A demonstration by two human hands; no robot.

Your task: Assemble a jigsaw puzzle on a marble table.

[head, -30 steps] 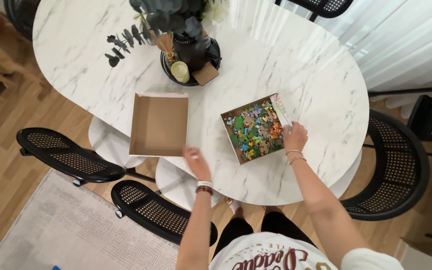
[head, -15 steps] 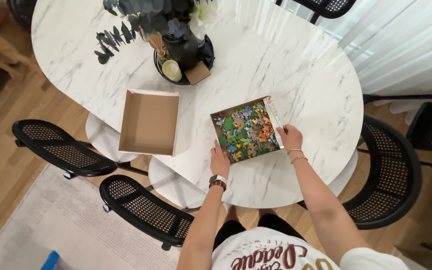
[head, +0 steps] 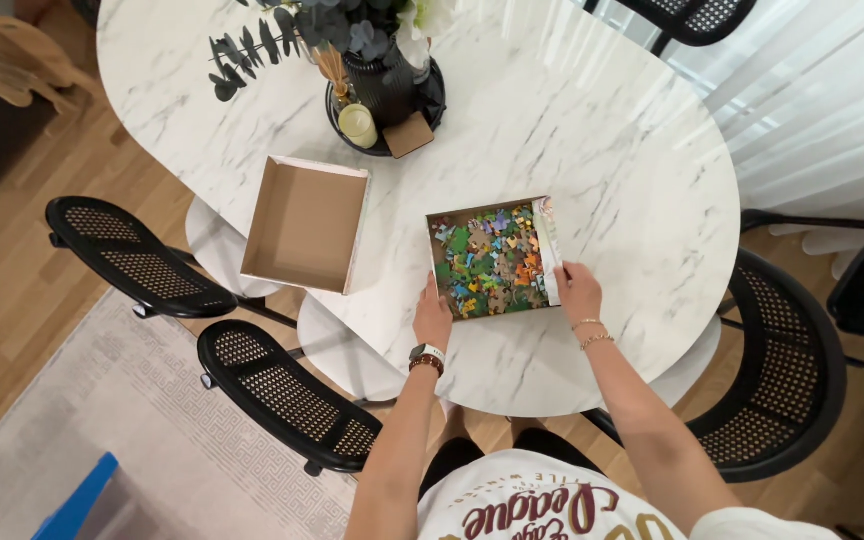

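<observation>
Holding the box (head: 493, 258) from two sides, both hands are clamped on its edges. My left hand (head: 433, 318) takes the near left corner, the fingers up along the left wall. My right hand (head: 578, 290) takes the near right corner, where a pale side flap stands a little open. The fingers of both hands are closed on the cardboard, not spread.

The box sits on the marble table (head: 612, 150), near the edge that is closest to me, and it is full of loose colourful puzzle pieces (head: 487, 262). I judge it light, but the walls are thin cardboard and will bend if I squeeze hard. The corners are the stiffest places, so the grip at the two near corners seems good to me. The pieces are loose and can slide or jump out if the box tilts, so it must stay level. The table top looks smooth, and I think the box slides on it easily.

To the left lies an empty lid (head: 305, 224), open side up, well apart from the box. Further away stands a dark tray (head: 422, 120) with a vase (head: 384, 85), a candle (head: 358, 124) and green leaves. Black chairs (head: 282, 395) stand around the table.
</observation>
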